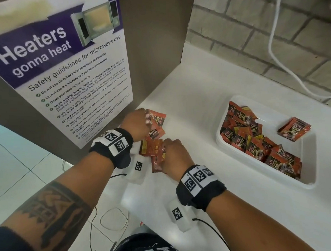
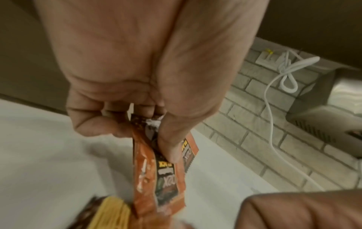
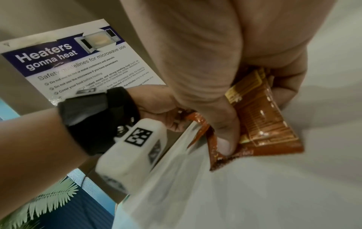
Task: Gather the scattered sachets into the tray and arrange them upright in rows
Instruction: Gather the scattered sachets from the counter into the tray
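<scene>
Orange foil pinched in the left hand [image 1: 136, 122]: sachets [image 2: 156, 173] hanging long axis down, tips toward the counter [image 1: 191, 92]. Right hand [image 1: 171, 154] clamped thumb-over on another bunch [image 3: 260, 117], lying flatter, probably two or three. Gathering step, clearly. Next up: carry both loads right to the tray [image 1: 285, 172], then stand that jumbled pile upright in rows.

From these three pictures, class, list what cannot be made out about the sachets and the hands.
- Head view: how many sachets the left hand and right hand hold; the hands cover them.
- Head view: the tray pile overlaps, so no count.
- Left wrist view: sachet print is blurred.
- Right wrist view: the tray is out of frame.
</scene>
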Tool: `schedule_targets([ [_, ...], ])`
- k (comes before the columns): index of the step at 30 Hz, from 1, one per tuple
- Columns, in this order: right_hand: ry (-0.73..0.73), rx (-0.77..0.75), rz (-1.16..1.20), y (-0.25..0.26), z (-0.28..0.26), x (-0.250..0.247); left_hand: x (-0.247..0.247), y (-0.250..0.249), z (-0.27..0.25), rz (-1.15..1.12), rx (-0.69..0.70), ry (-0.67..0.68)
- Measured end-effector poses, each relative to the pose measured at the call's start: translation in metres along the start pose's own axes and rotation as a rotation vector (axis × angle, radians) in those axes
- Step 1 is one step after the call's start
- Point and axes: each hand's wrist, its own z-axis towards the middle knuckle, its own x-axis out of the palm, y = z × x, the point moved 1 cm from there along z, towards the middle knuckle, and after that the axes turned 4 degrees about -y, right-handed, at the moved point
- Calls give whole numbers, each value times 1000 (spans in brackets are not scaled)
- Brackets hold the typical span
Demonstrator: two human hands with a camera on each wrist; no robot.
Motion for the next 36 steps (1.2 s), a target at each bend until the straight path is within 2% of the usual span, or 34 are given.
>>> schedule_targets([
  [3,-28,9,66,-9,5,-8,-9,10,-9,-101,-47,-39],
  [6,-58,24,182,-15,10,-12,-3,23,-21,-124,-128,50],
  [8,-61,-13,227,-14,12,-14,3,28,-25,-144,-168,61],
  [11,-44,-55,237,-10,18,-13,12,23,-25,-116,-152,97],
  [14,-85,-40,322,-13,22,-11,24,24,-27,-192,-207,99],
  [20,-67,68,480,-23,24,-19,68,73,4,-483,-378,90],
  [24,72,59,592,-24,17,-23,46,33,-17,-519,-350,52],
  [29,106,26,621,-25,18,-9,53,14,-18,-542,-300,34],
  [33,32,-36,538,-36,16,-19,57,-4,-15,-673,-315,86],
  [36,-22,-9,554,-49,10,-29,47,-31,-22,-716,-281,66],
])
